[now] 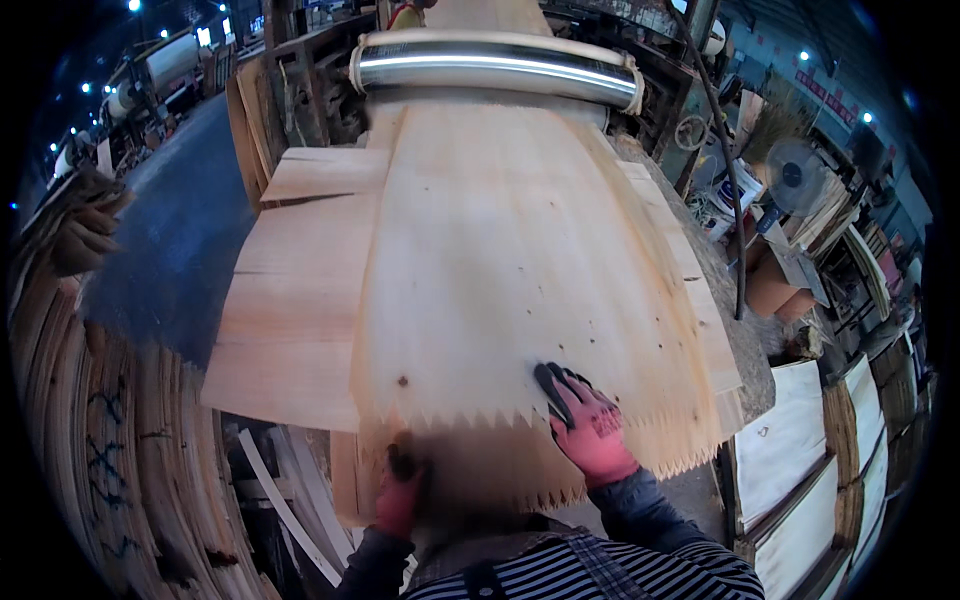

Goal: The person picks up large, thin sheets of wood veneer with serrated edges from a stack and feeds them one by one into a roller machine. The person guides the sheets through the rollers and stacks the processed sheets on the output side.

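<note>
A large pale wood veneer sheet (480, 240) with a jagged near edge stretches away from me to a shiny metal roller (500, 68). My right hand (590, 425), in a pink glove with dark fingertips, lies on the sheet near its toothed edge, fingers stretched out. Close to the left of that edge is my left hand (400, 490), gloved alike. Its fingers are blurred, and I cannot tell whether they grip the wood. Another toothed veneer sheet (490, 465) shows beneath, partly smeared. Further veneer pieces (290, 300) stick out on the left side.
Stacked veneer (140, 470) stands at the lower left, and more stacks (790, 440) at the lower right. A fan (795, 175), a cardboard box (780, 285) and a dark upright pole (738, 230) are on the right. Part of another person (407, 15) shows behind the roller.
</note>
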Demonstrator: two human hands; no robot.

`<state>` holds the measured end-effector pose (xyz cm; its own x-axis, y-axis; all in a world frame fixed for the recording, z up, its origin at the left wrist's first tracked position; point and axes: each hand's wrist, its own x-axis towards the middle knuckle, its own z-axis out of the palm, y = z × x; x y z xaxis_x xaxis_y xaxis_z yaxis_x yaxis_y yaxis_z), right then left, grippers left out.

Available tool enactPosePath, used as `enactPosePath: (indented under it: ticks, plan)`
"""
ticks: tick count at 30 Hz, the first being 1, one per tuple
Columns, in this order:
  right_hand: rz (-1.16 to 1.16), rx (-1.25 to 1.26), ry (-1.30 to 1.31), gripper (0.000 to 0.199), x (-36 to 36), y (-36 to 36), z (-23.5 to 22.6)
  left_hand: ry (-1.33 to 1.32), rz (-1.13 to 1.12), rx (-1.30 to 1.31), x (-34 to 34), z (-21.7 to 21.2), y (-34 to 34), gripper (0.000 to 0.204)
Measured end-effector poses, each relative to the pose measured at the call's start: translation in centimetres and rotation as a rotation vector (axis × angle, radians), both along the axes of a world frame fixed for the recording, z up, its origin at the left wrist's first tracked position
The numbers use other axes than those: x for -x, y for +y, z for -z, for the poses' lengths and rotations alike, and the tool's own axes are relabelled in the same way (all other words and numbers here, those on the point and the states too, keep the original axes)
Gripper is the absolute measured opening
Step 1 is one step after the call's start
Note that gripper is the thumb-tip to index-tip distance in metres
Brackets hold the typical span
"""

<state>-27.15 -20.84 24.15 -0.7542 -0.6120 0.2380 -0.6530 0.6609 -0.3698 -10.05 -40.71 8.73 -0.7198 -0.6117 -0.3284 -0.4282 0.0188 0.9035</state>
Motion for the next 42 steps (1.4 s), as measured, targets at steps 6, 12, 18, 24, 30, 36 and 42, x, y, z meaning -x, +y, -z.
enactPosePath:
  ticks: [6, 12, 18, 24, 30, 36, 42]
  plan:
    - [-0.020, 0.097, 0.024, 0.040, 10.8, -6.3, 3.5, 0.123, 0.180, -0.334, 0.6, -2.0, -2.2, 0.036]
    - [0.105, -0.118, 0.375, 0.048, 18.8, -9.2, 9.4, -0.009, 0.281, -0.347, 2.2, -2.4, -2.8, 0.038]
    - [-0.390, -0.152, -0.117, 0.086, 5.0, 0.2, 9.2, 0.192, 0.413, -0.400, 1.0, -3.7, -3.1, 0.053]
    - [-0.212, -0.160, -0.107, 0.091, -8.2, 13.0, 12.8, 0.400, 0.475, -0.716, 3.9, -16.0, 3.0, 0.059]
    - [-0.001, 0.135, 0.144, 0.040, -13.0, 13.5, 3.1, 0.703, 0.619, -0.652, -2.6, -14.7, 4.2, 0.065]
    - [-0.209, -0.089, 0.273, 0.039, -14.3, 10.9, -1.1, 0.532, 0.239, -0.319, -1.0, -3.5, -1.4, 0.050]
    - [-0.194, -0.089, 0.228, 0.041, -5.8, 4.1, -1.0, 0.041, 0.278, 0.573, 2.1, 1.0, -1.3, 0.047]
